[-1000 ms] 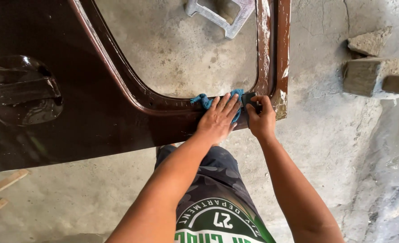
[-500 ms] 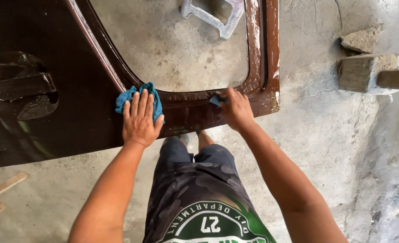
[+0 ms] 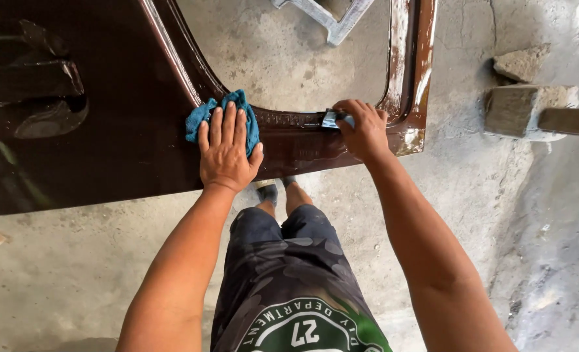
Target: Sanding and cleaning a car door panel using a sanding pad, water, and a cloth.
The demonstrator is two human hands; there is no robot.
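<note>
We see the left hand [image 3: 226, 151] pressed flat, fingers spread and pointing away from the body, on a blue cloth [image 3: 223, 116]. The cloth is pinned under the palm and fingers, not gripped in a fist; its bunched ends stick out past the fingertips and to the left side. The cloth lies on the dark brown car door [image 3: 106, 143], at the lower edge of the window opening where the frame curves up toward the door's left part.

The right hand [image 3: 364, 130] is curled, fingers bent down over a small pale grey piece [image 3: 334, 119], likely sanding paper or a pad, though we cannot tell which. The fingers are closed on it and press it against the lower window sill, near the door's right corner. Only a bit of the piece shows past the fingertips.

The two hands are well apart along the same sill edge. The door lies flat, glossy and wet-looking, with whitish smears on the right frame post [image 3: 412, 58]. A recessed handle area [image 3: 38, 91] sits toward the door's left edge.

Through the window opening we see concrete floor [image 3: 283, 58] and a pale stand part [image 3: 328, 16] at the top. Concrete blocks [image 3: 521, 98] sit right of the door. Camouflage shorts [image 3: 289, 261] and feet [image 3: 279, 192] show below the door's near edge.
</note>
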